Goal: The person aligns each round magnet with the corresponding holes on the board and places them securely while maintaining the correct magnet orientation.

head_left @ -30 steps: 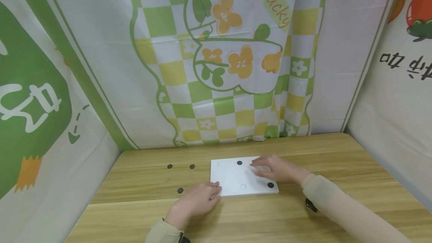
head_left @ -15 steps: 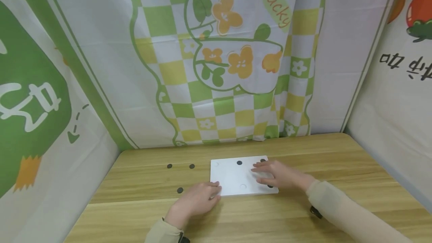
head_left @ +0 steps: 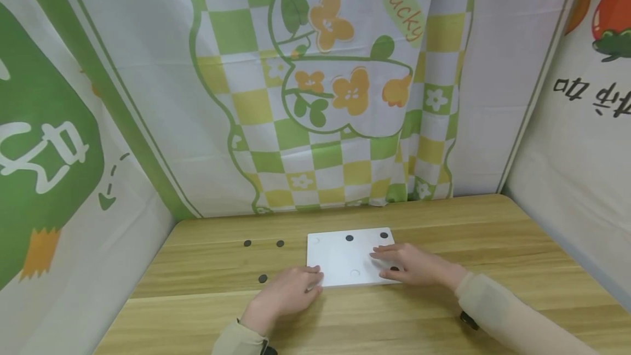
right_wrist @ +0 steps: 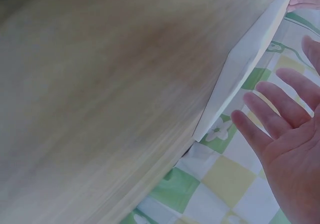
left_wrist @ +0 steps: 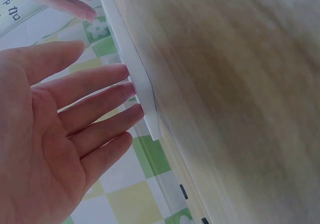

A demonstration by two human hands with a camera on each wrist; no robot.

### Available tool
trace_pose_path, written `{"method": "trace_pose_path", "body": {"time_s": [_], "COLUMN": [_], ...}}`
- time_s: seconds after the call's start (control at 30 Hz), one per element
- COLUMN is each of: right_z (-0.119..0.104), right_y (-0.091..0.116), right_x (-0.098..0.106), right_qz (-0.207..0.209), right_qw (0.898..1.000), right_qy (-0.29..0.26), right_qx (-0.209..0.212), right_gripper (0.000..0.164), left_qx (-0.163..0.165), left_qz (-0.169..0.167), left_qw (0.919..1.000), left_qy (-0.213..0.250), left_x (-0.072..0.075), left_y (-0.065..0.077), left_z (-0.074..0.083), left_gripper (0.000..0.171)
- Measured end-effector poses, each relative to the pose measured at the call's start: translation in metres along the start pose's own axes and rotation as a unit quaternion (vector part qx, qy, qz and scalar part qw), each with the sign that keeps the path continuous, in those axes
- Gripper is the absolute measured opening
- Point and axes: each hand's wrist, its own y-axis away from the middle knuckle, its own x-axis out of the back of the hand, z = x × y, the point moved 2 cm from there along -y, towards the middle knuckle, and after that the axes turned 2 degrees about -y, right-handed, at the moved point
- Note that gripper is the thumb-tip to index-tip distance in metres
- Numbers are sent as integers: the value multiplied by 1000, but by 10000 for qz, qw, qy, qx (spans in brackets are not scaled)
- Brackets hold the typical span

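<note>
A white rectangular board (head_left: pixel 335 259) lies flat on the table. Black discs sit on it at the back middle (head_left: pixel 349 238), at the back right corner (head_left: pixel 384 235), and at the front right, where a disc (head_left: pixel 394 269) is partly covered by my right hand. Two round hollows show bare, one at the back left, one at the front middle. My left hand (head_left: pixel 291 289) rests its extended fingertips on the board's front left corner; in the left wrist view the fingers (left_wrist: pixel 107 94) meet its edge. My right hand (head_left: pixel 416 264) hovers over the board's right part, fingers spread and holding nothing.
Left of the board, three more black discs lie on the wood-grain table (head_left: pixel 207 273): two at the back, a disc (head_left: pixel 263 278) nearer the front. A checked cloth (head_left: pixel 335 169) hangs behind the table, and printed cloths close off both sides.
My right hand has drawn back toward the front right, uncovering the disc at the back right corner and partly covering the front right disc. My left hand has stayed in place.
</note>
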Motion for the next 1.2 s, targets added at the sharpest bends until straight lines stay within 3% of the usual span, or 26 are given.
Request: {"method": "trace_pose_path", "body": {"time_s": [0.37, 0.73, 0.97, 1.2], "right_z": [-5, -9, -9, -11], "right_y": [10, 15, 17, 16], "right_x": [0, 0, -4, -5], "right_qz": [-19, 25, 289, 293], "right_qw": [9997, 10000, 9983, 9981], "right_qy": [27, -19, 203, 279], "right_qx": [-227, 95, 470, 459], "right_gripper": [43, 36, 30, 28], "left_qx": [27, 4, 47, 72], "left_qz": [-25, -30, -68, -70], "left_qw": [10000, 10000, 10000, 9999], "left_qy": [-1, -3, 3, 0], "left_x": [0, 2, 2, 0], "left_y": [0, 1, 1, 0], "left_z": [0, 1, 1, -1], "left_gripper": [37, 37, 37, 38]}}
